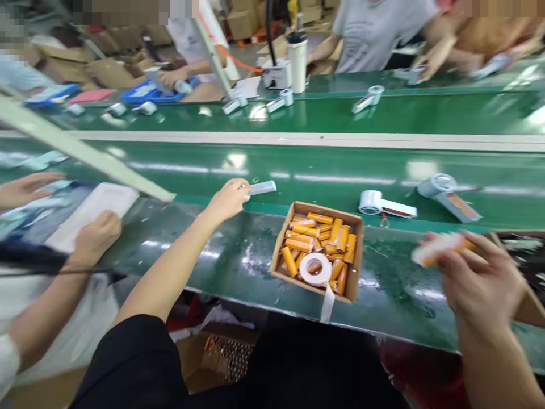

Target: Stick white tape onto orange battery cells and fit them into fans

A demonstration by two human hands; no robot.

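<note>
My left hand is over the near edge of the green belt, its fingers closed on the end of a pale blue-white device. On the right, my right hand pinches an orange battery with a white strip on it, a little blurred. Between my hands sits a cardboard box of orange batteries, with a white tape roll on top and its loose end hanging over the front wall. Two more devices lie on the belt to the right, one white and one with an orange cell.
Another person's hands work at the left by a white tray. A slanted pale post crosses the left side. A box of dark parts stands at the right edge. Across the belt are people, a white tumbler and several devices.
</note>
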